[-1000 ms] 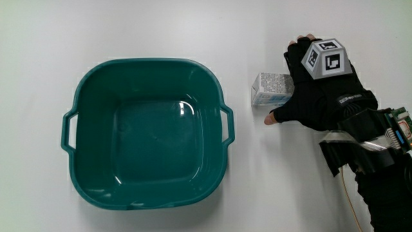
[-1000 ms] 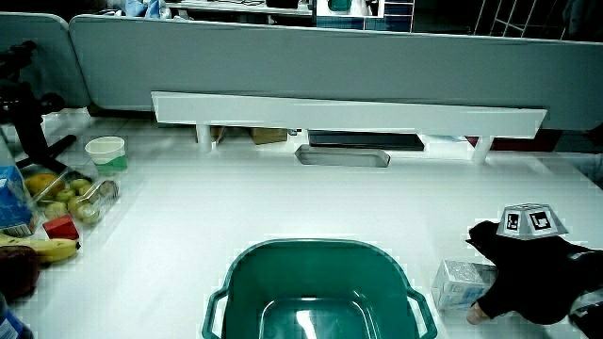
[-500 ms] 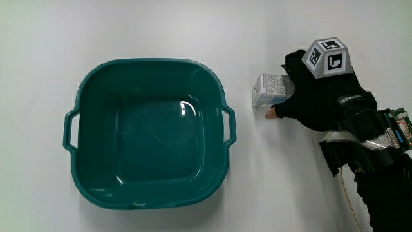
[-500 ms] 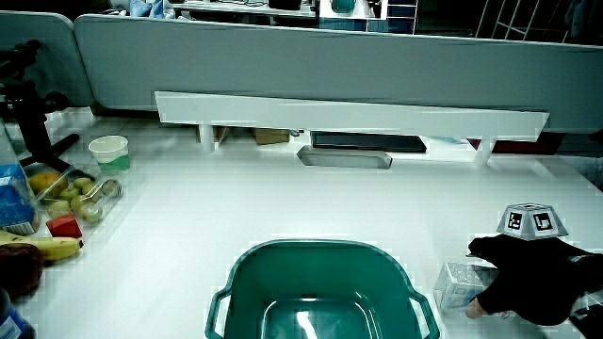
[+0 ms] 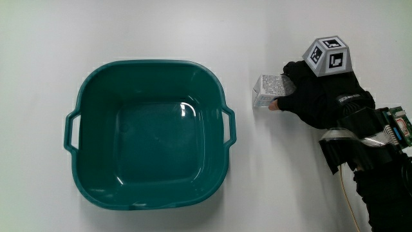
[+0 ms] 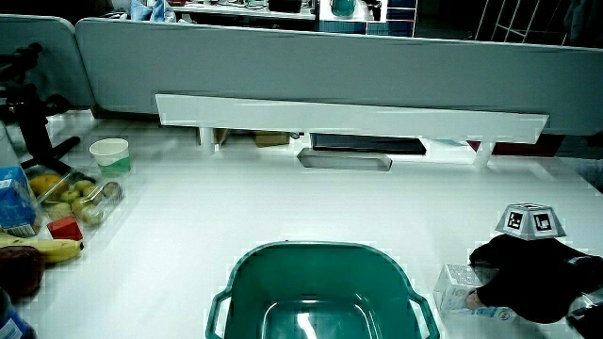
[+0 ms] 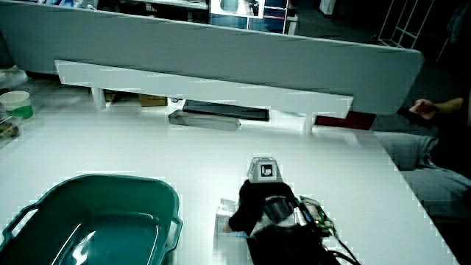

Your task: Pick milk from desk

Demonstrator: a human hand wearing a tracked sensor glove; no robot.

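The milk carton (image 5: 265, 90) is a small white box lying on the white table beside the green basin (image 5: 151, 64). The hand (image 5: 283, 87), in a black glove with a patterned cube (image 5: 327, 56) on its back, is curled around the carton's end, the thumb pressed on its nearer side and the fingers over its farther side. The carton still rests on the table. Both side views show the carton (image 6: 454, 285) (image 7: 227, 216) partly covered by the hand (image 6: 479, 279) (image 7: 239, 213), next to the basin (image 6: 311, 250) (image 7: 110, 180).
The basin holds nothing. In a side view, a paper cup (image 6: 110, 153), a tray of fruit (image 6: 71, 200) and a banana (image 6: 47, 250) lie at the table's edge, away from the hand. A low white shelf (image 6: 349, 118) runs along the partition.
The thumb has come up off the table onto the carton's side and the fingers have closed around it. Carton and basin have not moved.
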